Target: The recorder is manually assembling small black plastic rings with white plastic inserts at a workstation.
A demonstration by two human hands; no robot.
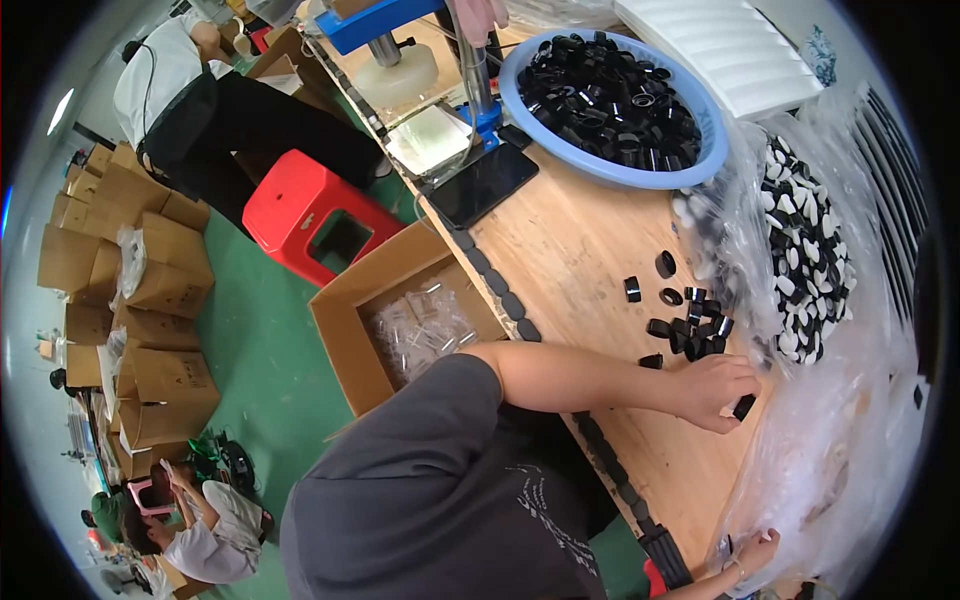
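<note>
My left hand [712, 392] reaches across the wooden bench with its fingers closed on a short black ring-shaped cap [743, 407]. Just beyond it lies a loose cluster of similar black caps [695, 328], some upright and some on their sides. Low at the right, my right hand [757, 555] is beside a clear plastic bag [790, 490], its fingers curled together. Whatever those fingers hold is too small to make out. Small black and white pieces [808, 250] fill another part of the clear plastic.
A blue basin [715, 165] heaped with black caps stands at the far end of the bench [560, 250]. Near it are a black phone [483, 187] and a blue press [385, 25]. A cardboard box [350, 330] of clear pieces and a red stool [290, 205] sit left. Other people are nearby.
</note>
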